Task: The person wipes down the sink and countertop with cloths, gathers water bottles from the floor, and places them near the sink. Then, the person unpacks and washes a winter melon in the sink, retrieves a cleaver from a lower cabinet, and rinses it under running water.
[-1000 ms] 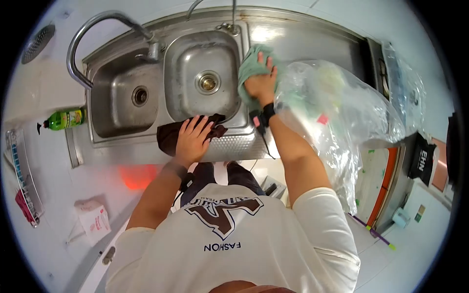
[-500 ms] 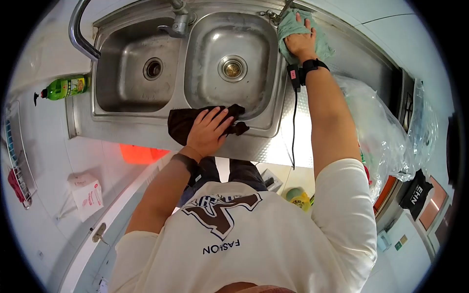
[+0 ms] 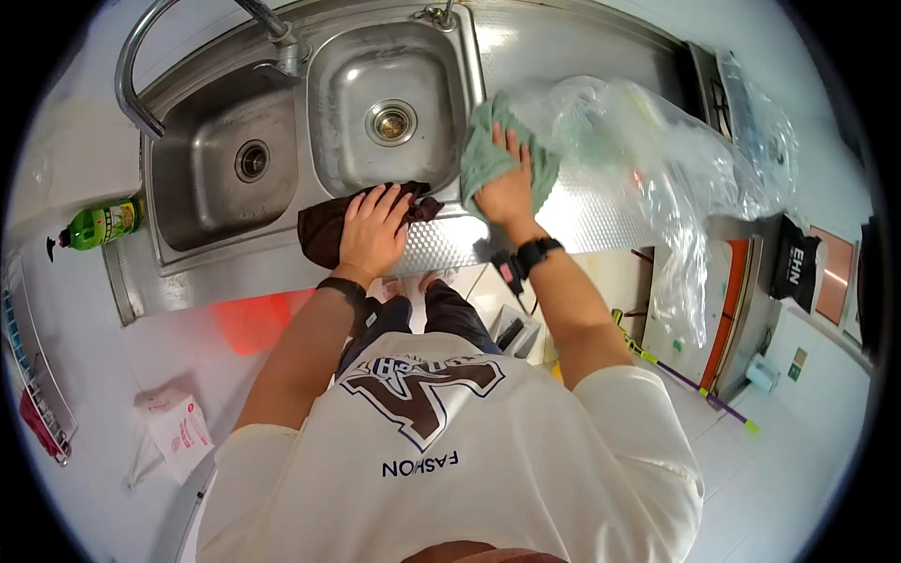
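Note:
My left hand [image 3: 374, 232] lies flat, fingers spread, on a dark brown cloth [image 3: 320, 233] at the front edge of the double sink [image 3: 302, 155]. Under my right hand [image 3: 508, 195] is a green cloth [image 3: 482, 158], pressed onto the steel counter [image 3: 601, 211] just right of the right basin. The right fingers point away from me and hold the cloth against the surface; part of their grip is hidden in its folds. A crumpled clear plastic bag [image 3: 657, 141] lies close to the right of the green cloth.
A curved faucet [image 3: 127, 80] reaches over the left basin. A green pump bottle [image 3: 100, 225] stands at the sink's left end. Below the counter are a red bin [image 3: 253, 322] and a green-purple pole [image 3: 690, 383]. A wire rack [image 3: 38, 366] hangs at left.
My right hand has brought the green cloth from the far right corner of the sink toward me, onto the counter beside the basin. My left hand stays on the brown cloth. The view has shifted.

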Motion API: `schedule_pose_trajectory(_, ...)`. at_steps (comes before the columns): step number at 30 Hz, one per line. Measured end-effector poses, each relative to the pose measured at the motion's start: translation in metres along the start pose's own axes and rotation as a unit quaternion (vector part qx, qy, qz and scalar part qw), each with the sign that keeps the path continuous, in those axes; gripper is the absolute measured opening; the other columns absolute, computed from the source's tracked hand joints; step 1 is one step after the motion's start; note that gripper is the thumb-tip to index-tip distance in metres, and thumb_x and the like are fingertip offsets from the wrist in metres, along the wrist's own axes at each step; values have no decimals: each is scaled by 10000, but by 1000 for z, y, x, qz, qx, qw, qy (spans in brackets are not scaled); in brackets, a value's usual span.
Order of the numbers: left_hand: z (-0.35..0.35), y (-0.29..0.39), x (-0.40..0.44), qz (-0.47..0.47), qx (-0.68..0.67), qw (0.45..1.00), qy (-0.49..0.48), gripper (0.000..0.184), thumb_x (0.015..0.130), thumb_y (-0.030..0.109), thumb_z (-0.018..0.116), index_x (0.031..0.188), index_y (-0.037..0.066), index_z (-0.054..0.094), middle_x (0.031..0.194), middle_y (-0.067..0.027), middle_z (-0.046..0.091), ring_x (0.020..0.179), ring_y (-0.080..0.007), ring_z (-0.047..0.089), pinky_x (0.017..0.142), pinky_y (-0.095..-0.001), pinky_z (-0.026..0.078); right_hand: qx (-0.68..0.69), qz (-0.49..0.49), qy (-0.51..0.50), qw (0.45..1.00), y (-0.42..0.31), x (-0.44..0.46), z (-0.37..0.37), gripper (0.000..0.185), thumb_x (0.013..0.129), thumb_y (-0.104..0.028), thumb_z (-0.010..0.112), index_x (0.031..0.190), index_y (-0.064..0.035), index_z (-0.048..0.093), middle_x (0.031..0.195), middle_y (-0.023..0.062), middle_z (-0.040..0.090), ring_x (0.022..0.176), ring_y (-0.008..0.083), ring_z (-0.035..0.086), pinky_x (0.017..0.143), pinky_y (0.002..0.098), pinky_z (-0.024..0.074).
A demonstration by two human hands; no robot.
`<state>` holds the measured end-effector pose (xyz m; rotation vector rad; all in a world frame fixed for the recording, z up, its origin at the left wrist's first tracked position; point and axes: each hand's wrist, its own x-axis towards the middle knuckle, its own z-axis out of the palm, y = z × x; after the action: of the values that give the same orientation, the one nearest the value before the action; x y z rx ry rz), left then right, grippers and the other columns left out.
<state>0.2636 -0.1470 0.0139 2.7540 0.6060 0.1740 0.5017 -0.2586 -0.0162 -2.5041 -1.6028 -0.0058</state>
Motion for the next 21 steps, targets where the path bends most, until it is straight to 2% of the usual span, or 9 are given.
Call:
schedule_pose_trajectory(4, -2, 2, -2, 15, -1, 999, 29, 443, 840, 196, 613, 1264, 74, 583, 1346, -109, 542, 1260, -294, 464, 1079, -457, 317, 39, 29, -10, 999, -31, -82, -19, 645, 889, -431, 513, 1443, -112, 426, 1560, 168, 273, 1417, 395, 262, 1148, 554, 175)
schedule_pose_trajectory(6, 0, 0, -4, 13, -6, 1000, 26, 409, 863, 176, 608, 1256, 67, 587, 1359, -103, 537, 1266, -282, 461, 1084, -448, 317, 26, 59, -70, 995, -46, -109, -21, 657, 896, -415, 515, 1458, -93, 402, 1588, 189, 180, 1438, 409, 204, 1156, 543, 151)
schedule_pose_trajectory(8, 8, -7, -9, 35, -6, 998, 46, 398, 869, 200, 617, 1253, 100, 598, 1353, -77, 546, 1274, -260, 452, 1092, -445, 303, 26, 64, -60, 996, -53, -120, -17, 646, 896, -413, 520, 1457, -112, 410, 1590, 179, 185, 1441, 412, 191, 1156, 544, 149)
schedule_pose_trajectory(10, 2, -12, -20, 32, -28, 998, 37, 383, 865, 176, 617, 1238, 91, 608, 1390, -56, 525, 1310, -245, 430, 1118, -440, 278, 8, 75, -61, 995, -51, -125, -8, 643, 895, -413, 528, 1465, -142, 404, 1591, 166, 188, 1443, 413, 182, 1155, 548, 149)
schedule_pose_trajectory(12, -9, -20, -36, 106, -35, 993, 28, 397, 843, 163, 625, 1232, 88, 614, 1431, -40, 495, 1355, -238, 392, 1141, -442, 255, -18, 62, -42, 997, -49, -130, 2, 669, 877, -457, 538, 1463, -163, 406, 1575, 160, 232, 1425, 414, 227, 1145, 563, 166)
schedule_pose_trajectory(14, -23, -39, -68, 138, -3, 990, -4, 455, 801, 149, 645, 1253, 105, 606, 1462, -26, 466, 1386, -232, 361, 1160, -438, 239, -42, 78, -67, 994, -51, -128, -3, 665, 881, -469, 539, 1467, -188, 402, 1580, 154, 219, 1433, 411, 209, 1146, 569, 158)
schedule_pose_trajectory(16, -29, -75, -107, 130, 10, 991, -13, 480, 798, 152, 646, 1273, 106, 589, 1460, -33, 467, 1392, -238, 354, 1165, -446, 233, -47, 82, -71, 993, -53, -128, -6, 653, 886, -474, 540, 1466, -207, 405, 1583, 146, 212, 1442, 401, 189, 1149, 567, 149)
schedule_pose_trajectory(18, -50, -104, -145, 37, 59, 996, -49, 509, 800, 143, 638, 1304, 117, 568, 1453, -45, 472, 1393, -261, 353, 1162, -468, 236, -64, 84, -87, 991, -51, -127, -3, 651, 888, -488, 537, 1466, -218, 407, 1585, 141, 211, 1446, 398, 181, 1153, 561, 145)
schedule_pose_trajectory(21, -57, -172, -200, -97, 109, 989, 24, 501, 832, 139, 603, 1329, 115, 549, 1476, -78, 439, 1392, -300, 348, 1141, -493, 256, -55, 110, -86, 989, -55, -125, -3, 642, 882, -475, 532, 1462, -228, 412, 1594, 131, 200, 1451, 404, 165, 1151, 564, 139)
